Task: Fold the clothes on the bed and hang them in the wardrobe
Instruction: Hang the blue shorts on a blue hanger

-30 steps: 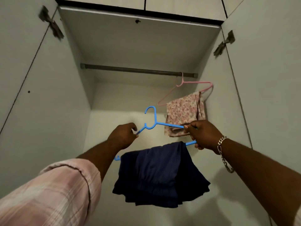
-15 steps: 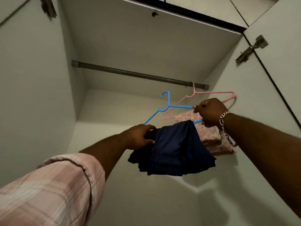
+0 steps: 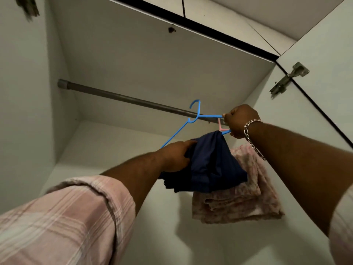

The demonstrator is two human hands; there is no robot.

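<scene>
A blue hanger (image 3: 196,116) is raised inside the wardrobe, its hook level with the grey rail (image 3: 133,101). A folded navy garment (image 3: 208,165) drapes over its lower bar. My right hand (image 3: 239,120) grips the hanger's right end. My left hand (image 3: 176,156) holds the hanger's left side where the navy cloth bunches. Behind and to the right, a folded floral pink garment (image 3: 246,199) hangs on a pink hanger (image 3: 220,127), mostly hidden by my right hand.
The white wardrobe has its doors open, with a hinge (image 3: 286,79) on the right door. The rail's left stretch carries nothing. A panel (image 3: 152,54) closes the compartment just above the rail.
Both hands have lifted the blue hanger with the navy garment up and rightwards to the rail. My left hand slid from the hanger's arm down onto the bunched cloth.
</scene>
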